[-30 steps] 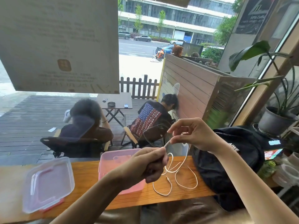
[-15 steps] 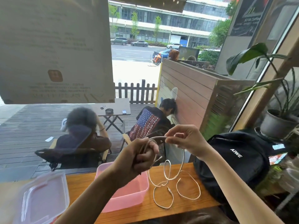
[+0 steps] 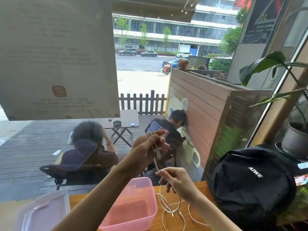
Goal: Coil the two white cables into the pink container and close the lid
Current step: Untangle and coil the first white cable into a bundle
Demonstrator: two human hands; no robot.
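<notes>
- Head camera showed your left hand (image 3: 150,148) raised above the pink container (image 3: 133,209), its fingers curled round folded strands of a white cable (image 3: 155,157), one plug end hanging just below the fist.
- Your right hand (image 3: 179,183) was lower, thumb and forefinger pinching that same cable where it dropped toward the wooden table (image 3: 196,185).
- Below the right hand, the loose cable loops (image 3: 170,207) lay on the wood just right of the container, with none inside it.
- That container stood open, and the clear lid (image 3: 45,214) lay apart at its left.
- A black backpack (image 3: 250,185) sat at the right and read "AIWE" in white letters.
- On the dark sign (image 3: 265,20) outside, you could read "Coffee"; the word before it was blurred.
- Print on the paper notice (image 3: 56,55) stuck to the glass was too faint to read.
</notes>
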